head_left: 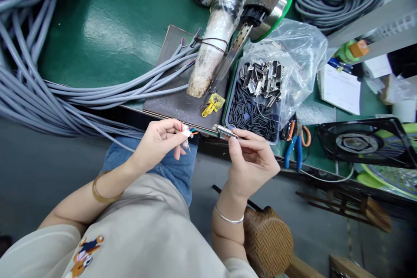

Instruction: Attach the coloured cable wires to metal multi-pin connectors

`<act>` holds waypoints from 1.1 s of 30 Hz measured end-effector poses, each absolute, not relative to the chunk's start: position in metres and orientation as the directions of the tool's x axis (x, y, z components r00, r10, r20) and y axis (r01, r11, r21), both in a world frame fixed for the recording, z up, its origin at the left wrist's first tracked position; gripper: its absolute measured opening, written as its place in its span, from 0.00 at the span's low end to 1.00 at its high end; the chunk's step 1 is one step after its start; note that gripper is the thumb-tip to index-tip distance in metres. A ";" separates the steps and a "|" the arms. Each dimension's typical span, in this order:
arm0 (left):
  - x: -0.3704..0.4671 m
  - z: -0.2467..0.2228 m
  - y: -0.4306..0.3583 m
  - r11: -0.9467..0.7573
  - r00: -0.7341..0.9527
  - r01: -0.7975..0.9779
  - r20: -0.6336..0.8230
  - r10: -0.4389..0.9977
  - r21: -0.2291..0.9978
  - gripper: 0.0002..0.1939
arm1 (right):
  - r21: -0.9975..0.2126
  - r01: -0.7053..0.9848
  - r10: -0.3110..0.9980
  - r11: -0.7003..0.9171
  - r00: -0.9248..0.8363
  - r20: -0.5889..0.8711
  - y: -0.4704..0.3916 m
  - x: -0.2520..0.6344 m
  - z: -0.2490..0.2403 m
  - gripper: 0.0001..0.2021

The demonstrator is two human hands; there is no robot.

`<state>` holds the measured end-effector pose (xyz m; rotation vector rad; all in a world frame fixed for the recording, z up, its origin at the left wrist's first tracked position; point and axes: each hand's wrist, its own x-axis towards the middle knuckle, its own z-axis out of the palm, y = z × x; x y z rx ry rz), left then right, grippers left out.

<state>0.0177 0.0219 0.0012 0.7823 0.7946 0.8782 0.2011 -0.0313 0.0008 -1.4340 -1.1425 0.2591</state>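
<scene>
Between the thumb and fingers of my left hand [166,139] is a bundle of thin coloured wires [193,131], with blue, green and orange ends sticking out to the right. A grey cable [120,142] runs toward this hand from the left. My right hand [249,156] pinches a metal multi-pin connector [224,131] at its right end. A gap separates the wire ends from the connector. Just beyond my right hand stands a plastic tray [279,132] holding metal connectors [260,78] and short black sleeves [250,113].
A wrapped tube [208,61], a soldering iron [233,52] and a yellow clip [213,105] sit over a dark board [163,100]. Grey cables [29,74] fill the left. To the right are pliers [295,143], a black fan [361,142] and a woven stool [269,241].
</scene>
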 end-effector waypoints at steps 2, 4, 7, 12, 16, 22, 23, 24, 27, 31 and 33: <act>0.019 0.001 0.022 0.417 0.409 -0.345 -0.266 0.873 0.841 0.16 | -0.784 0.579 0.738 0.225 0.424 0.525 -0.032 0.198 -0.001 0.04; 0.019 0.000 0.022 0.415 0.404 -0.343 -0.266 0.875 0.843 0.17 | -0.737 0.633 0.763 0.237 0.349 0.544 -0.033 0.196 -0.003 0.05; 0.019 -0.002 0.022 0.400 0.387 -0.346 -0.259 0.885 0.848 0.17 | -0.737 0.634 0.824 0.235 0.272 0.497 -0.033 0.196 -0.004 0.04; 0.015 -0.002 0.022 0.433 0.442 -0.383 -0.249 0.861 0.816 0.13 | -0.703 0.664 0.891 0.256 0.120 0.438 -0.038 0.198 -0.004 0.05; 0.012 -0.001 0.023 0.559 0.555 -0.365 -0.307 0.773 0.745 0.11 | -0.598 0.717 0.876 0.358 -0.036 0.481 -0.040 0.197 -0.009 0.09; 0.010 0.001 0.024 0.562 0.508 -0.430 -0.325 0.798 0.707 0.10 | -0.481 0.762 0.842 0.433 -0.151 0.518 -0.045 0.198 -0.013 0.12; 0.009 0.002 0.023 0.555 0.487 -0.442 -0.331 0.808 0.704 0.10 | -0.481 0.765 0.841 0.427 -0.141 0.522 -0.047 0.199 -0.013 0.13; 0.009 0.002 0.022 0.546 0.467 -0.450 -0.335 0.818 0.706 0.10 | -0.486 0.766 0.840 0.421 -0.127 0.528 -0.049 0.201 -0.012 0.13; 0.009 0.002 0.017 0.480 0.400 -0.449 -0.311 0.862 0.754 0.10 | -0.517 0.759 0.834 0.394 -0.060 0.548 -0.055 0.205 -0.009 0.14; 0.013 -0.001 0.011 0.343 0.295 -0.417 -0.232 0.927 0.842 0.10 | -0.622 0.712 0.866 0.326 0.039 0.498 -0.055 0.202 -0.006 0.09; 0.016 -0.003 0.009 0.302 0.269 -0.400 -0.204 0.941 0.865 0.11 | -0.673 0.668 0.893 0.318 0.028 0.449 -0.052 0.196 -0.006 0.07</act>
